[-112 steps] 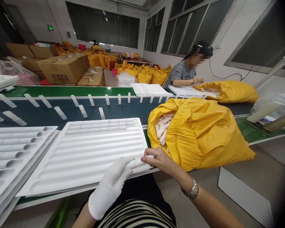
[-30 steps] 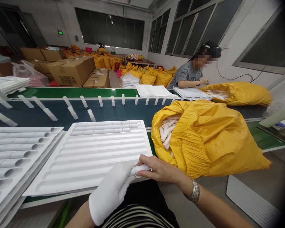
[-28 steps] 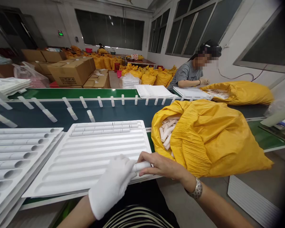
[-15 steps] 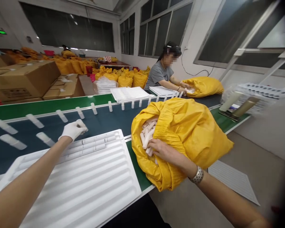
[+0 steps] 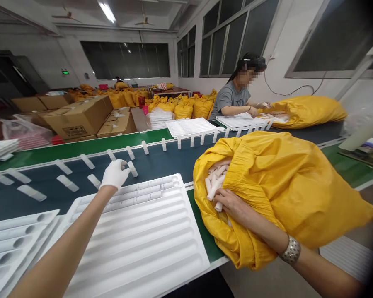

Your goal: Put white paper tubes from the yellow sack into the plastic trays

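Note:
My left hand, in a white glove, is over the dark belt with its fingers curled beside a white tube; whether it grips the tube is unclear. Below it lies a white grooved tray, its upper grooves holding white tubes. My bare right hand rests at the mouth of a yellow sack, fingers bent over loose white tubes. Its fingertips touch a tube there, but a firm grip cannot be made out.
A row of white tubes lines the belt's far side. Filled trays sit at the lower left. Across the belt a person handles tubes beside another yellow sack. Cardboard boxes stand behind.
The view has turned left and up. My left hand has moved from above the tray's edge to a tube standing on the belt. My right hand stays at the sack's mouth.

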Tool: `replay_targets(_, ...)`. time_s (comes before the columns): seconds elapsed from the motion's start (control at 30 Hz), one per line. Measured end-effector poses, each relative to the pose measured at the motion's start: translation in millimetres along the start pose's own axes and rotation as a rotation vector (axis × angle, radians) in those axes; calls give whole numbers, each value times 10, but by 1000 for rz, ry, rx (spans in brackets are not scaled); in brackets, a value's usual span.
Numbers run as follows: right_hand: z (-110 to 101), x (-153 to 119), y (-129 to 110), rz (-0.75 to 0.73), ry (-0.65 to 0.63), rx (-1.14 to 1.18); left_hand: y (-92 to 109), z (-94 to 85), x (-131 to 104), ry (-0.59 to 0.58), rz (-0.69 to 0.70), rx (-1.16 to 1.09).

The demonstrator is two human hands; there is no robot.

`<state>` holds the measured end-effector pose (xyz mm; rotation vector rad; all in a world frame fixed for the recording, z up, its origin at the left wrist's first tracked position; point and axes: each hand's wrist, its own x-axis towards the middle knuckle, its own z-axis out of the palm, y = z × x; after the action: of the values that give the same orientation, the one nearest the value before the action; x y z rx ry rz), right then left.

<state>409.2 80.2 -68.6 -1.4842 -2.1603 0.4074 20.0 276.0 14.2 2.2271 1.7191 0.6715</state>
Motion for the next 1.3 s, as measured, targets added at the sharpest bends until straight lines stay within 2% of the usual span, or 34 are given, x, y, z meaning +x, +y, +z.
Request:
replay_targets(0.07, -49, 7, -64, -20, 37, 24, 135, 118, -259, -78, 110, 2)
replay_targets(0.17, -148, -21, -224, -53, 111, 70, 291, 332, -636, -224, 348, 31)
replay_targets(0.27, -222, -81, -406, -72, 167, 123, 339, 469, -755, -258, 446, 104)
replay_targets(0.43, -247, -227, -664, -51, 205, 273, 324, 508, -554, -261, 375, 147)
replay_targets(0.53, -165, -275, -731, 20, 302, 395, 384, 461, -583, -236, 353, 110)
replay_targets(0.6, -71, -264, -759, 51, 376, 552, 489, 404, -737, -203, 352, 56)
replay_targets(0.67, 35, -224, -806, 46, 413, 759, 644, 329, -986, -188, 355, -20)
replay_targets(0.73, 132, -175, -878, 18, 405, 917, 825, 247, -1284, -259, 319, -206)
replay_targets(0.8, 204, -138, -960, -6, 381, 975, 988, 172, -1566, -384, 237, -454)
replay_targets(0.87, 246, -123, -1026, -13, 370, 961, 1091, 116, -1779, -469, 149, -649)
replay_targets(0.93, 259, -128, -1064, -6, 357, 889, 1120, 84, -1909, -479, 94, -730)
replay_targets(1.1, 230, -162, -1082, -75, 223, 704, 1042, 116, -2043, -474, 16, -836)
replay_targets(1.3, 213, -184, -1170, -43, 158, 472, 979, 290, -2246, -344, -24, -856)
